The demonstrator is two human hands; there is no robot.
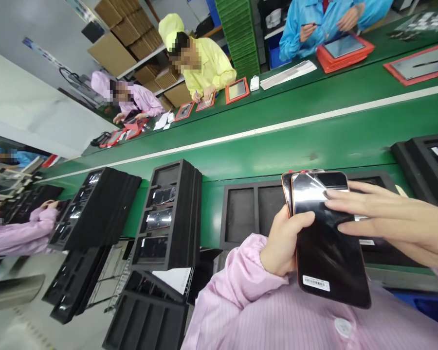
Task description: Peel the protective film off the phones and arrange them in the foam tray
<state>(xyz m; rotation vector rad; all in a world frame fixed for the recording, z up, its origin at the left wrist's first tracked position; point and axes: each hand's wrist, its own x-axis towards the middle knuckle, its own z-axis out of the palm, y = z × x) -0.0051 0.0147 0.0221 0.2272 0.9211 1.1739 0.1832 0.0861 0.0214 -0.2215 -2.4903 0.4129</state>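
Note:
My left hand (286, 238) grips a black glass display panel (330, 262) along its left edge, thumb on the front face. The panel has an orange rim, a glossy reflection near its top and a white barcode label (316, 283) at its lower end. Behind it, slightly fanned out, a second panel (287, 188) is held in the same grip. My right hand (394, 218) has its fingers stretched out over the upper right of the front panel, fingertips at its surface. Beneath both hands lies a black foam tray (256, 209) with compartments, partly hidden by the panels.
Stacked foam trays (191, 214) holding panels stand at the left, with more (416, 160) at right. A green bench (277, 146) runs across. Beyond it sit several co-workers, one in yellow (213, 63), near red-framed screens (237, 91). Another's pink sleeve (32, 231) shows far left.

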